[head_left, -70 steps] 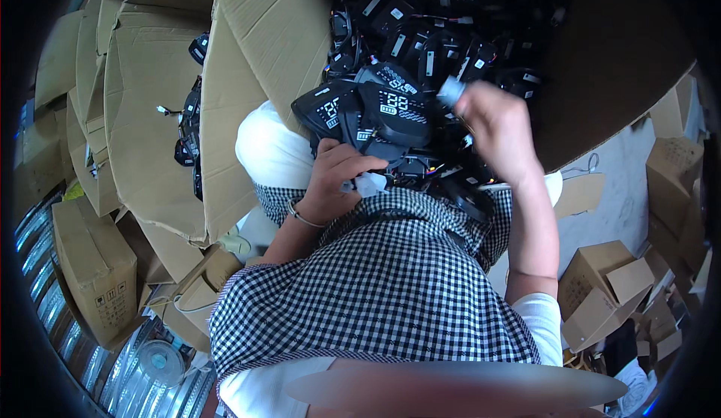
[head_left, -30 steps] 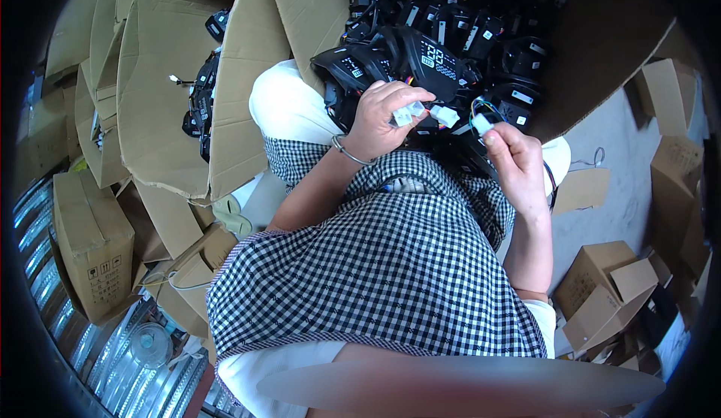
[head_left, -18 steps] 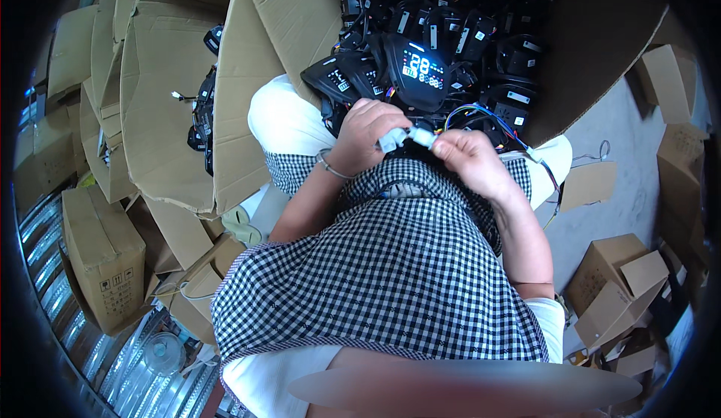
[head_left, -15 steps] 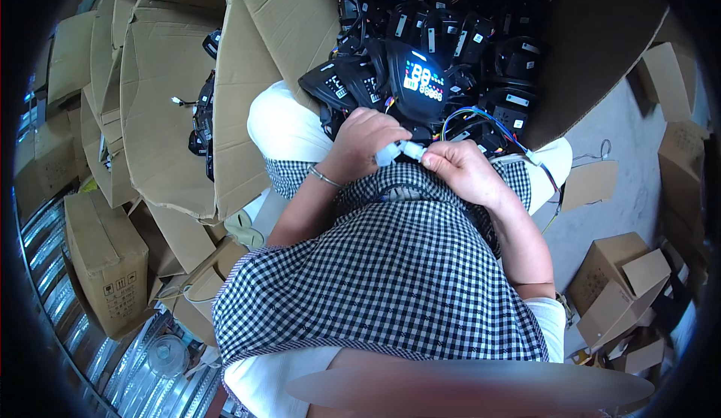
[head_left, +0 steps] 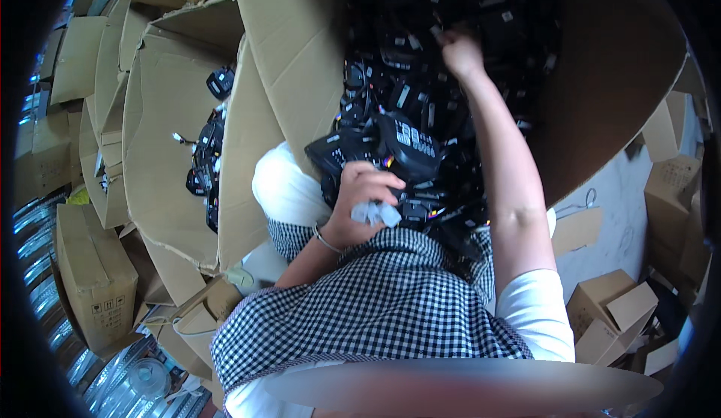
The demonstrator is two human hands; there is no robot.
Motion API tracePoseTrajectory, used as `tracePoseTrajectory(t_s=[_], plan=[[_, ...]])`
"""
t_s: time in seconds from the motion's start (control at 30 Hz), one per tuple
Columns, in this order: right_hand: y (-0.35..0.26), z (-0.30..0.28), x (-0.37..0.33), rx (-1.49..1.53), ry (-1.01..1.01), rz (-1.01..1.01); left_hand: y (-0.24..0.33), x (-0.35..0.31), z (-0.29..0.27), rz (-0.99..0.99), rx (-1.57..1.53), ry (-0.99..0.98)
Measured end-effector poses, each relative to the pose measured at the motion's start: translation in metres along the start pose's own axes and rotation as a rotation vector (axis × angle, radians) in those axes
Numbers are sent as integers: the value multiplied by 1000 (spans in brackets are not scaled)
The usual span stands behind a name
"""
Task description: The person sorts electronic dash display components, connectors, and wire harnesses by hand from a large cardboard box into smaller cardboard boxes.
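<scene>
My left hand [head_left: 364, 193] is closed around pale translucent plug connectors [head_left: 375, 214], which stick out below its fingers at my lap. Just beyond it rests a black digital display meter [head_left: 409, 146], its screen unlit, with a second black meter [head_left: 338, 149] to its left. My right hand [head_left: 461, 54] reaches far into the large cardboard box, its fingers closed at a small whitish plug [head_left: 438, 33] among the dark units. Shadow and blur partly hide these fingertips. Many more black meters [head_left: 420, 106] with wires and white plugs fill the box.
The box's cardboard flaps [head_left: 285, 50] rise left and right of the pile. To the left, another open carton [head_left: 169, 132] holds several black meters. A closed carton [head_left: 98, 275] stands at lower left, near clear plastic reels [head_left: 146, 377]. Small open cartons [head_left: 612, 316] lie at right.
My right hand has let go of the connector at my lap and stretched forward into the box. The meter's lit screen has gone dark. My left hand still holds pale connectors, now slightly lower in view.
</scene>
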State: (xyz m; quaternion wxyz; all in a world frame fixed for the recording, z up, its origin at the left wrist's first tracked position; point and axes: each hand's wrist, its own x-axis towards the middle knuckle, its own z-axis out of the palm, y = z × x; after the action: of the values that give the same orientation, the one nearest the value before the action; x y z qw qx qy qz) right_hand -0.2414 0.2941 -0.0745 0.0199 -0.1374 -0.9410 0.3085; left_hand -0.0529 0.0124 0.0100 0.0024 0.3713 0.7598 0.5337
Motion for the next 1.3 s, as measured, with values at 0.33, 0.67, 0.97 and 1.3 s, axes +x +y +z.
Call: tracePoseTrajectory(t_s=[0.33,0.67,0.97,1.3], plan=[[1,35,-6,21,-277,113,-10,-7,7,60,-14,-2],[-55,-90,-82,52,409,-532,-13,-19,25,-274,-289,244],[-80,-111,-210,24,-329,-940,0,-10,25,-64,-340,157],[-52,-80,-264,938,-564,-566,11,-18,27,-59,-20,206]])
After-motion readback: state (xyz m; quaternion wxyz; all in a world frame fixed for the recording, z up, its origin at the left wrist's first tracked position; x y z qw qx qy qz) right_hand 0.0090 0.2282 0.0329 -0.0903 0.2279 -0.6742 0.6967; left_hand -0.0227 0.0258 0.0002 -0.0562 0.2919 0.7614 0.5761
